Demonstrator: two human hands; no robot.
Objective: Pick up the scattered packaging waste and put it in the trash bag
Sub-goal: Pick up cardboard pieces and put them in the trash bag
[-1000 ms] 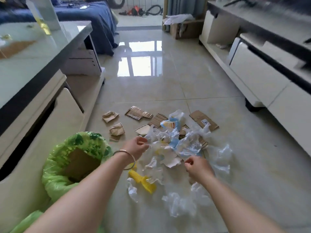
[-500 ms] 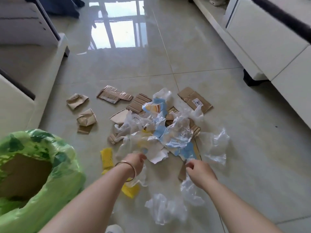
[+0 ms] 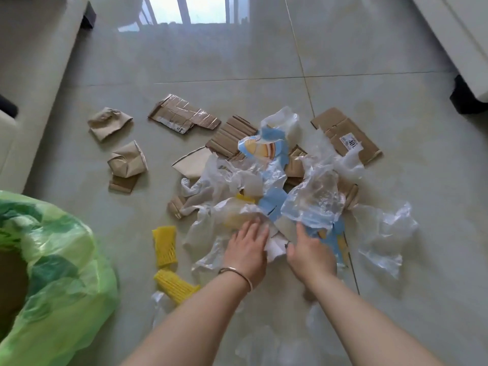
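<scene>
Both hands have pushed further into the waste pile since half a second ago, and the camera has tipped lower over the floor (image 3: 237, 62). Left hand (image 3: 247, 250), with a bracelet (image 3: 236, 273) on its wrist, lies fingers spread flat on clear plastic film (image 3: 227, 215) and white torn paper (image 3: 274, 248). Right hand (image 3: 310, 253) is open too, fingers pressing down on blue printed packaging (image 3: 273, 204) just beside the left. Two yellow foam nets (image 3: 164, 245) lie left of the hands. Cardboard scraps (image 3: 182, 114) and crumpled brown paper (image 3: 128, 159) are scattered beyond the pile. Green trash bag (image 3: 58, 260) stands open at the floor's near left edge.
</scene>
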